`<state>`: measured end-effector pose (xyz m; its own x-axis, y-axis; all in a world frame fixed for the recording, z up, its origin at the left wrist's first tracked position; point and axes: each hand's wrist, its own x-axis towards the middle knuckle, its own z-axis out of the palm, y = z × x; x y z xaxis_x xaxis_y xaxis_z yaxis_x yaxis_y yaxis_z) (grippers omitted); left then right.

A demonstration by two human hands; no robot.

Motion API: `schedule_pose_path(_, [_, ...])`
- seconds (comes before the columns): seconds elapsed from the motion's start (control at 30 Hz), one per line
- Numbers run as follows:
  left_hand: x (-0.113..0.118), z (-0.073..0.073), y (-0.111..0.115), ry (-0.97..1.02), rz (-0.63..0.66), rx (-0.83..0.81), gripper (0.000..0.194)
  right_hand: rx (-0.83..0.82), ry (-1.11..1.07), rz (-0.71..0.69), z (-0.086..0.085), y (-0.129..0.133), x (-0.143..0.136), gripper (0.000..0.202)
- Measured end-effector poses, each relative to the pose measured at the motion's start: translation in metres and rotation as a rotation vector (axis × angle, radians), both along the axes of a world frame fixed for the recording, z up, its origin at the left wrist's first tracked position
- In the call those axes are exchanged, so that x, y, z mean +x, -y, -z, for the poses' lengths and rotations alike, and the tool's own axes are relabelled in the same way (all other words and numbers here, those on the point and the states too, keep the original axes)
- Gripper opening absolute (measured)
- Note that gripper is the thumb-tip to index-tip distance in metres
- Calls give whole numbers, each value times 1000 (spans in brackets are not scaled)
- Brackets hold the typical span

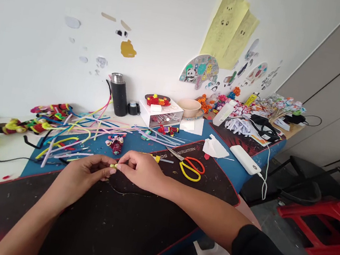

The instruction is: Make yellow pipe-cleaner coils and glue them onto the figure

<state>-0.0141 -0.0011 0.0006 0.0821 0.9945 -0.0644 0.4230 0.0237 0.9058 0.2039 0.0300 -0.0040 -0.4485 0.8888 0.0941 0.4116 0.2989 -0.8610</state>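
Observation:
A small pale-yellow piece [114,165], perhaps a coiled bit of pipe cleaner, sits between my fingertips above the dark mat. My left hand [90,170] pinches it from the left with thumb and fingers. From the right, my right hand [141,171] grips its other side, fingers curled. Just beyond my hands lies a small dark-red fuzzy figure [116,143]. Scissors [186,164] with one orange and one yellow handle rest to the right of my right hand. A yellow item [155,158] is partly hidden behind that hand.
Loose pipe cleaners [69,140] spread at the left. Against the wall stand a black thermos [119,95], a white drawer box [155,116] and a round bowl [189,107]. A white power bank [245,159] with a cable lies right, near a red stool [324,225].

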Motion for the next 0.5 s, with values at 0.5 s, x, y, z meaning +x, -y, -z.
schedule_pose_path(0.5, [-1,1,1,-32,-9,4,60,86,39,-27,3,0,1,9])
